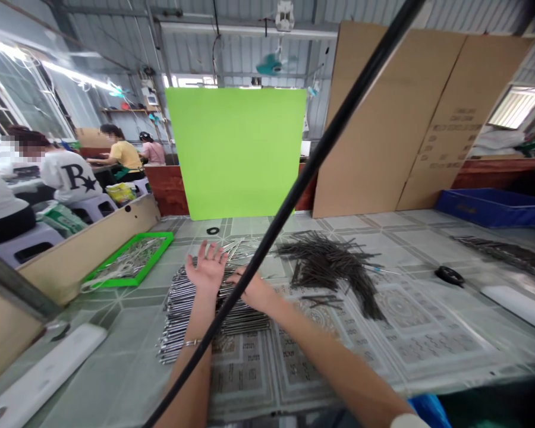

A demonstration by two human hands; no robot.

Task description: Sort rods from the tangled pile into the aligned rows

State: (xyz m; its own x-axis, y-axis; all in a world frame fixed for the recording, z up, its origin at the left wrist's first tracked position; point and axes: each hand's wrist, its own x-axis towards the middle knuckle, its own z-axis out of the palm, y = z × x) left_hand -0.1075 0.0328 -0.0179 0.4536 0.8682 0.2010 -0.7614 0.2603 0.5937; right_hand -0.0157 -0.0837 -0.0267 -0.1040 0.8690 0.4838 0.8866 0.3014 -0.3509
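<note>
My left hand (207,270) is turned palm up with its fingers spread, and it holds nothing. It is above a row of thin silver metal rods (178,318) laid side by side. Close to its right, my right hand (256,292) has its fingers bent and drawn together over a bundle of dark thin rods (245,318). A black cable crosses in front of that hand, so what its fingertips hold, if anything, is hidden. Behind both hands are loose, bright thin rods (243,246). A heap of dark thin strips (325,261) lies to the right.
A green-rimmed tray (136,280) with metal pieces stands left. The black cable (289,205) runs diagonally across the view. At the back are a green board (241,154), cardboard sheets (383,119) and a blue bin (494,208). Several people sit at the far left.
</note>
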